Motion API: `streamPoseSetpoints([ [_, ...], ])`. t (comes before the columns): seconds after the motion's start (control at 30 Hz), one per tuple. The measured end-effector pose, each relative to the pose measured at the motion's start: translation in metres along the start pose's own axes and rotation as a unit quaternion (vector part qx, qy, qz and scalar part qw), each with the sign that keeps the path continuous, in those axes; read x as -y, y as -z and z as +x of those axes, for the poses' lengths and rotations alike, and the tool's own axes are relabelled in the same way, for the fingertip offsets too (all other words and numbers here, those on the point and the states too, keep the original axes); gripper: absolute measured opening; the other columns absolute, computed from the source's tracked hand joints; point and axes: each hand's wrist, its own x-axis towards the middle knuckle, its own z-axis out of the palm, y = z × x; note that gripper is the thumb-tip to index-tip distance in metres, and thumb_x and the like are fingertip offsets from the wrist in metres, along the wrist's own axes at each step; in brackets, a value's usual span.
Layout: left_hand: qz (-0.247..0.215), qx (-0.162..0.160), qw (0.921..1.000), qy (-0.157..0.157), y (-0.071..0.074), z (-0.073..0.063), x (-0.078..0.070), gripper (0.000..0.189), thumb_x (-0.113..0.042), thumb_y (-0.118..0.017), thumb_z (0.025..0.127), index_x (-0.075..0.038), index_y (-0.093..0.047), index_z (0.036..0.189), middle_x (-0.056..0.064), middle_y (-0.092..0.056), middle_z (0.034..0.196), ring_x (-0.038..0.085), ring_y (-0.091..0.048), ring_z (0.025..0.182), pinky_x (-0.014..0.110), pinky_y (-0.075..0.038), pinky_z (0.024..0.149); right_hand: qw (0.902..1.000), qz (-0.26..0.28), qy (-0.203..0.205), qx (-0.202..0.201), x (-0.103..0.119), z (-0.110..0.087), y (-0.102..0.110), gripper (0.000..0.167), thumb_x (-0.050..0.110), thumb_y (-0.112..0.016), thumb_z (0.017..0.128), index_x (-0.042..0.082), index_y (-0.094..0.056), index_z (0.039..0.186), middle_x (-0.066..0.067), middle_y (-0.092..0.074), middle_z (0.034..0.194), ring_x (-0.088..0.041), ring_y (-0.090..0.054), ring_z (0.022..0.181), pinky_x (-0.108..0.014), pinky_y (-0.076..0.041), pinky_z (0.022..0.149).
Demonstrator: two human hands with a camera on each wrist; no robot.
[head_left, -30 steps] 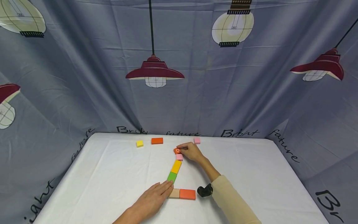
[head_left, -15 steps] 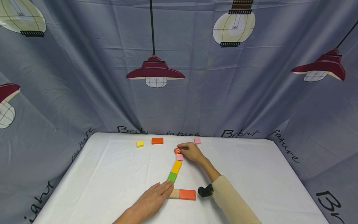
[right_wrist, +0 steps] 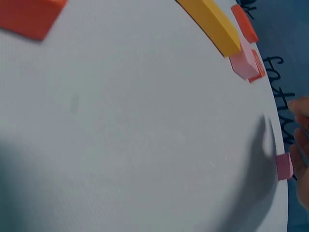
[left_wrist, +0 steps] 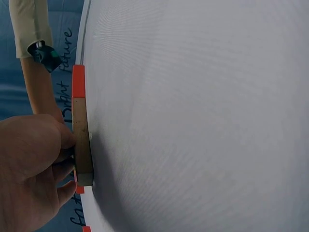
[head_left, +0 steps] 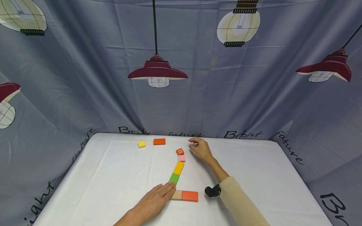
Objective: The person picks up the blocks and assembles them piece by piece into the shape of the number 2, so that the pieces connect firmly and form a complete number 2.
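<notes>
My left hand point(head_left: 158, 199) lies with its fingers extended over a plain wooden block point(head_left: 177, 195) and the near end of a green block point(head_left: 174, 178). In the left wrist view the wooden block point(left_wrist: 83, 145) shows its long side, with fingertips right at its edge. My right hand point(head_left: 200, 149) hovers at the far side of the table, fingers slightly bent and apart. In the right wrist view its fingers are beside a pink block point(right_wrist: 284, 166), which the hand hides in the head view. A yellow-orange block point(head_left: 178, 168), a second pink block point(head_left: 182, 158) and an orange block with a white ring point(head_left: 180, 151) continue the line from the green one.
A red-orange block point(head_left: 190, 196) adjoins the wooden block's right end. Along the table's back edge are a yellow cube point(head_left: 141, 144) and an orange block point(head_left: 159, 142). A patterned grey-blue curtain point(head_left: 181, 106) hangs behind the white table point(head_left: 254, 175).
My right hand has let go of the orange block with the ring and moved right and back, over the far pink block. The left hand has stayed in place.
</notes>
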Motion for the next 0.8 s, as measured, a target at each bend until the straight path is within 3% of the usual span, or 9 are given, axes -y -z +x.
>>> streamPoseSetpoints([
  [0.27, 0.001, -0.005, 1.0, 0.002, 0.001, 0.001, 0.001, 0.049, -0.009, -0.065, 0.094, -0.003, -0.054, 0.142, 0.01, -0.048, 0.15, 0.022, -0.045, 0.137, 0.039, -0.042, 0.108, 0.9993, 0.006, -0.023, -0.03, -0.012, 0.009, 0.014, 0.033, -0.002, -0.072, 0.085, 0.002, -0.071, 0.117, -0.018, -0.065, 0.123, -0.033, -0.064, 0.111, -0.046, -0.05, 0.096],
  [0.6, -0.009, -0.002, 0.9999, 0.006, 0.001, -0.001, -0.001, 0.05, -0.008, -0.064, 0.095, -0.003, -0.054, 0.143, 0.01, -0.047, 0.15, 0.022, -0.044, 0.137, 0.039, -0.041, 0.108, 0.9981, -0.016, -0.052, 0.027, -0.021, 0.011, 0.02, 0.046, -0.003, -0.069, 0.085, -0.001, -0.063, 0.131, -0.022, -0.054, 0.14, -0.036, -0.05, 0.129, -0.048, -0.039, 0.108],
  [0.8, 0.004, -0.015, 0.9999, 0.001, 0.0, -0.002, -0.001, 0.05, -0.008, -0.065, 0.094, -0.003, -0.054, 0.142, 0.01, -0.047, 0.15, 0.023, -0.045, 0.137, 0.039, -0.042, 0.108, 0.9975, -0.037, -0.053, 0.029, -0.026, 0.011, 0.024, 0.046, -0.005, -0.066, 0.086, -0.003, -0.061, 0.132, -0.024, -0.052, 0.141, -0.04, -0.046, 0.132, -0.051, -0.038, 0.109],
])
